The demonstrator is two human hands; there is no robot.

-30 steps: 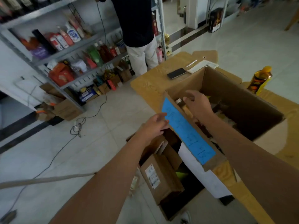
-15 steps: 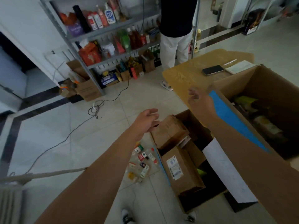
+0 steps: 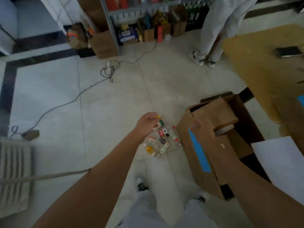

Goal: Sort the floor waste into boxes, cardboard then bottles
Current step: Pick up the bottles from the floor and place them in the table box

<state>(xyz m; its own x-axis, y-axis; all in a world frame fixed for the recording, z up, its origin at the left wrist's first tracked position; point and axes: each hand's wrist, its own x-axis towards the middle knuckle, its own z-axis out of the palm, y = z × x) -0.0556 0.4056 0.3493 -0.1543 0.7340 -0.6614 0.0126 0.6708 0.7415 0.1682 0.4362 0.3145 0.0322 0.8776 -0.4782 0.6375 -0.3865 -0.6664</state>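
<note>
Hands both out ahead and low. Left hand (image 3: 148, 123) over the far end of a scatter of small plastic bottles with red, green, yellow and white labels (image 3: 162, 142) on the pale floor tiles (image 3: 115, 104). Fingers bent downward beside a green cap and a yellow tip, but too blurred to tell whether pinching anything. Right hand (image 3: 195, 125) smeared by motion above the left rim of an open brown cardboard box with a blue tape strip (image 3: 195, 163). Cannot tell how far open, or whether carrying anything.

Seems well through the cardboard half: folded brown cardboard pieces (image 3: 213, 115) inside that box, no loose cardboard on the tiles nearby. Bottle half apparently barely begun, with the whole scatter down on the floor, nearest ones just beside the box's left wall. Not clear which box takes the bottles.

Tight on the right: box wall close to the bottles, hanging white paper sheet (image 3: 283, 163) beyond it. Near side hemmed by own white-trousered legs and a black-and-white shoe (image 3: 142, 185). Plenty of bare tile left and far of the scatter. Farther out, a coiled black cable (image 3: 108, 72) to the far left and another person's pale trouser legs (image 3: 212, 30) to the far right, both well apart from the bottles.
</note>
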